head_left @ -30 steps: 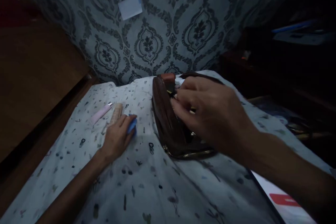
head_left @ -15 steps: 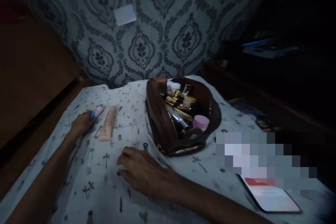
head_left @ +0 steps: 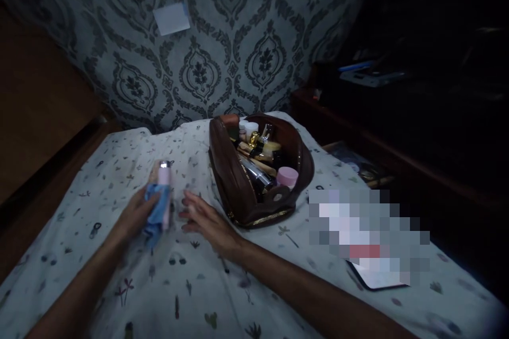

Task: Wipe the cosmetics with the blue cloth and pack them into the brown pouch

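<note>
My left hand [head_left: 137, 212] is closed on a slim pink tube with a silver end [head_left: 164, 175] and a crumpled blue cloth [head_left: 158, 204]. Behind them, a beige squeeze tube [head_left: 153, 174] on the bed is mostly hidden. My right hand [head_left: 207, 225] is open with nothing in it, fingers apart and pointing toward the left hand. It hovers over the sheet just left of a brown makeup bag [head_left: 226, 169]. The bag stands unzipped, holding a pink-lidded jar [head_left: 287, 176], a silver cylinder [head_left: 256, 172], brushes and several small bottles.
Under everything lies a white printed sheet [head_left: 79, 254]. A phone [head_left: 377, 278], partly blurred out, rests at the right. Patterned wall [head_left: 199, 71] closes off the back, dark wooden furniture [head_left: 47, 111] the left. A shelf edge [head_left: 342, 127] runs along the right.
My left hand has moved right with the pink tube and blue cloth, turning the tube upright in front of the beige tube. My right hand has spread its fingers. The view has shifted slightly right.
</note>
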The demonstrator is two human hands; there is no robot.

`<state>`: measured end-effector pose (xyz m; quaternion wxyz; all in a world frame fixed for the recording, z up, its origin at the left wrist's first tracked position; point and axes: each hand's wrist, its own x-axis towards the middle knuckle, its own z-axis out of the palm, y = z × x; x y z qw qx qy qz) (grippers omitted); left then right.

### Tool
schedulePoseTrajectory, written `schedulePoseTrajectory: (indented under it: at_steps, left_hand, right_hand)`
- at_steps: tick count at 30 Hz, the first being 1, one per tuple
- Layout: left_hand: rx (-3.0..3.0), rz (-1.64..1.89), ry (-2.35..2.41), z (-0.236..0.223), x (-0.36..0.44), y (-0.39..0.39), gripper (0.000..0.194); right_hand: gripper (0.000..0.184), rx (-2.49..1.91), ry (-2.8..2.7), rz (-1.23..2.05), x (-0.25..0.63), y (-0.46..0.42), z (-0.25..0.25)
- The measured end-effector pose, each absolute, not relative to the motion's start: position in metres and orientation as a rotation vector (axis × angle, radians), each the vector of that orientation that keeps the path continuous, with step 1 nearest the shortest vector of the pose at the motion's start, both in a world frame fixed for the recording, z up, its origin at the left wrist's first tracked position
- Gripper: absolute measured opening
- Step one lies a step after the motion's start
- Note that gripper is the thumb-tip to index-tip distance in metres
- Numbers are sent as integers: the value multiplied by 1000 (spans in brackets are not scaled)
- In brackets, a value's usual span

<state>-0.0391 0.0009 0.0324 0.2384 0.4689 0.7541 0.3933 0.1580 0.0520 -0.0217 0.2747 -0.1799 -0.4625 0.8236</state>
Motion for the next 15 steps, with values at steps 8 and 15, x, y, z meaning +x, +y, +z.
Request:
schedulePoseTrajectory:
  at_steps: [8,15]
  left_hand:
    - [1357,1151,1984,42,-6,2,51]
    - [1633,996,1693,37,-9,8,61]
  right_hand:
    - [74,-531,-982,2444,180,55,-11]
    - [55,-475,-1029,2593,192,59,-11]
